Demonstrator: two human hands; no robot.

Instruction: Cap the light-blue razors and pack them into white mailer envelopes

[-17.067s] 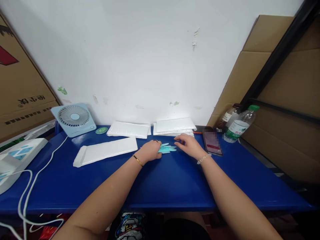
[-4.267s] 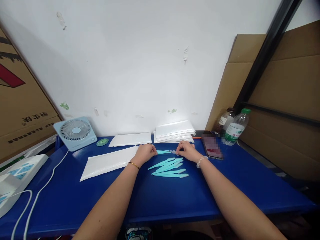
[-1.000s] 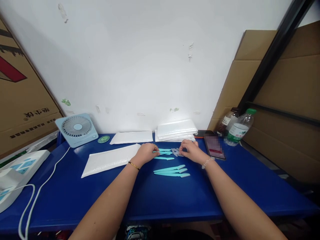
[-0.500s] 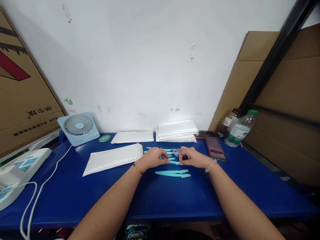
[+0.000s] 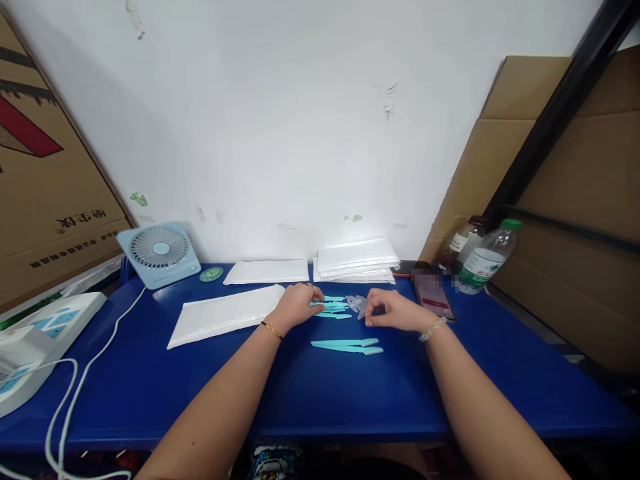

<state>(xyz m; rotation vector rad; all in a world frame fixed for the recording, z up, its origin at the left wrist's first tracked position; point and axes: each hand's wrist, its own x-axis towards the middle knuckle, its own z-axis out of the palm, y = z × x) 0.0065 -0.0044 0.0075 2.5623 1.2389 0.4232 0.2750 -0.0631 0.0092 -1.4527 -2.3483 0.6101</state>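
My left hand (image 5: 299, 307) reaches over a loose group of turquoise eyebrow razors (image 5: 336, 308), thumb and fingers closed around their left ends; the grip is partly hidden. To its right, my right hand (image 5: 389, 310) hovers with the fingers curled into a pinch, and whatever they hold, if anything, does not show. Beside those fingertips lies a small heap of translucent plastic caps (image 5: 356, 305). Nearer to me, two more turquoise razors (image 5: 345, 346) with paler right tips rest side by side on the blue table (image 5: 350, 393).
A white padded mailer (image 5: 225, 315) lies left of the razors; another mailer (image 5: 267, 271) and a mailer stack (image 5: 356, 261) sit by the wall. A fan (image 5: 160, 253) and power strip (image 5: 47, 347) stand left. At right are a phone (image 5: 434, 297) and bottles (image 5: 483, 263).
My hands, earlier together at one razor, have parted. The left has shifted left and back over the group; the right has moved slightly right, beside the caps.
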